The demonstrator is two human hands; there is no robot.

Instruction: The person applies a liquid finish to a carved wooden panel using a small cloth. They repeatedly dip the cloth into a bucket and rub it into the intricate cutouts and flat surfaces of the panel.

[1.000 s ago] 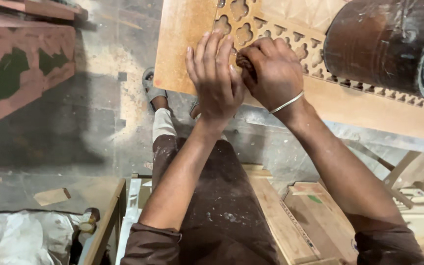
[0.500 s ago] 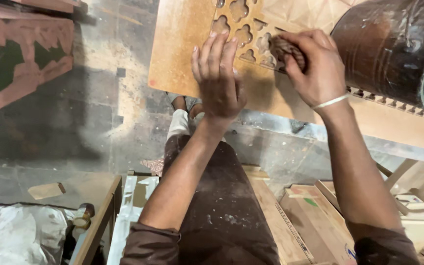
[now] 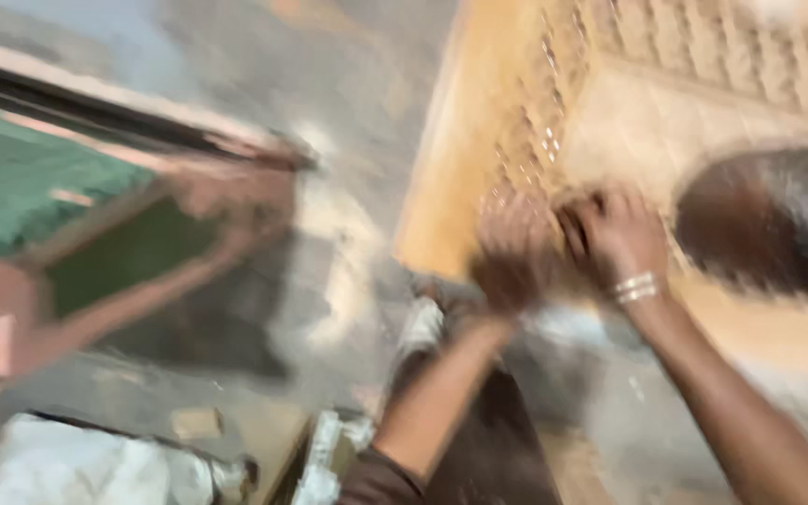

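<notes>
The picture is heavily blurred. Both hands rest side by side on a pale carved wooden panel with pierced lattice work. The left hand lies flat on its near edge, fingers roughly together. The right hand (a pale bangle at the wrist) sits curled just beside it; whether it pinches anything cannot be told. To the right of the right hand lies a dark rounded drum. Left of both hands stands a green-and-pink frame.

Looks like a woodworking shop: carved lattice panel, dusty concrete floor, and wood frames lying around, though it's blurry.
</notes>
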